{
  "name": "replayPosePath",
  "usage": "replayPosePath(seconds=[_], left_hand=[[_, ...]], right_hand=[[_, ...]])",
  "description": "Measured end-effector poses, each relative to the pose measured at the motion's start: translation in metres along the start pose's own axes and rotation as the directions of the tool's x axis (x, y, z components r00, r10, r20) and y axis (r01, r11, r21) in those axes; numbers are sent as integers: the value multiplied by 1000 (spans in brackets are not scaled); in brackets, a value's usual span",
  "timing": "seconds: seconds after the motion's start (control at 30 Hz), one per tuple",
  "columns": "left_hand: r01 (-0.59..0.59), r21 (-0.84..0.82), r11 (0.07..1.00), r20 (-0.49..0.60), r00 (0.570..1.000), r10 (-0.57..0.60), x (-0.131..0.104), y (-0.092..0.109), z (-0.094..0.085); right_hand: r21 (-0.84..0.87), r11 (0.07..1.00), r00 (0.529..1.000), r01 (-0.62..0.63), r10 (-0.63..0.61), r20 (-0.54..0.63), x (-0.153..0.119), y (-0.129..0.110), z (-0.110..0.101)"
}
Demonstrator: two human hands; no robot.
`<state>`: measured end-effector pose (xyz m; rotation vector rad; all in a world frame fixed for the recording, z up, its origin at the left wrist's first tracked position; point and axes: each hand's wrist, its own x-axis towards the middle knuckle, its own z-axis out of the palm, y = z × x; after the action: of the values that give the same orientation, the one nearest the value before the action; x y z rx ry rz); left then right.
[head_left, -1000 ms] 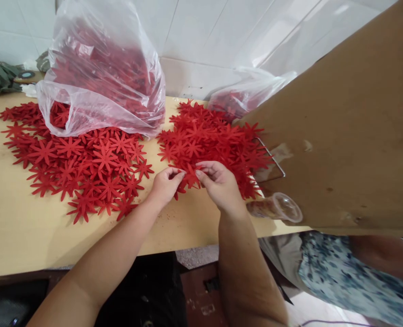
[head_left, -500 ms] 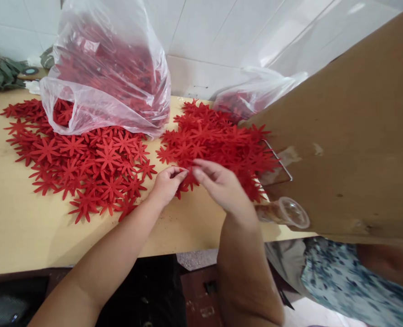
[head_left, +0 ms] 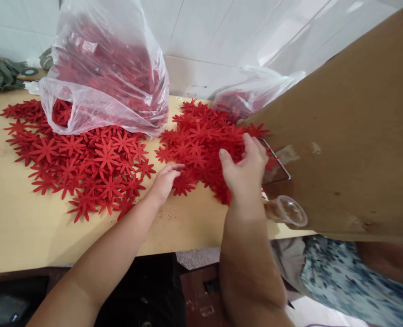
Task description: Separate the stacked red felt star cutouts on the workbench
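Note:
Red flower-shaped pieces lie in two heaps on the pale table [head_left: 187, 231], a left heap [head_left: 106, 156] and a right heap [head_left: 201, 136]. My left hand [head_left: 169, 180] is between them, at the near edge of the right heap, with fingers bent together; whether it pinches anything is too small to tell. Over the right part of the right heap, my right hand [head_left: 244, 165] is spread, thumb and fingers apart, with nothing seen between them.
A large clear bag [head_left: 109, 81] of red pieces stands behind the left heap, a smaller bag [head_left: 249, 100] behind the right. Cardboard [head_left: 351, 136], a metal wire frame [head_left: 279, 159] and a clear plastic cup [head_left: 291, 211] are at right. A person in patterned clothing [head_left: 344, 277] is beyond.
My right hand has moved right, away from my left hand, and its fingers have opened over the right heap. My left hand has stayed nearly in place.

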<state>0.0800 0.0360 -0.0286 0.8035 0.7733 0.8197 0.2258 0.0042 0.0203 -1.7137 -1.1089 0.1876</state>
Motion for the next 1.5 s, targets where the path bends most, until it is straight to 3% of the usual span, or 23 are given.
replayPosePath(seconds=[0.07, 0.2, 0.47, 0.73, 0.97, 1.07, 1.17, 1.3, 1.5], left_hand=[[-7, 4, 1000, 0, 1000, 7, 2, -2, -1], [16, 37, 999, 18, 1000, -17, 5, -9, -1], [-186, 51, 981, -18, 982, 188, 8, -12, -2], [-267, 210, 941, -24, 960, 278, 7, -15, -1], [-219, 213, 952, 91, 975, 204, 2, -11, 2], [-193, 166, 967, 71, 980, 183, 2, -9, 2], [-159, 106, 982, 122, 982, 146, 1, -8, 2], [-138, 147, 980, 225, 969, 102, -1, -10, 3], [-137, 236, 962, 168, 981, 98, -2, -17, 9]], right_hand=[[-23, 999, 999, 31, -30, 26, -17, -5, 2], [95, 988, 930, -118, 76, 360, -55, 1, 17], [327, 902, 905, -283, 139, 401, -66, 19, 34], [378, 891, 948, -253, 151, 279, -71, 18, 42], [414, 889, 980, -197, 170, 103, -72, 25, 38], [510, 824, 957, -246, 289, -6, -70, 32, 37], [590, 758, 929, -278, 368, -35, -69, 35, 35], [619, 739, 922, -264, 382, -62, -68, 33, 34], [676, 699, 918, -235, 388, -81, -66, 34, 32]])
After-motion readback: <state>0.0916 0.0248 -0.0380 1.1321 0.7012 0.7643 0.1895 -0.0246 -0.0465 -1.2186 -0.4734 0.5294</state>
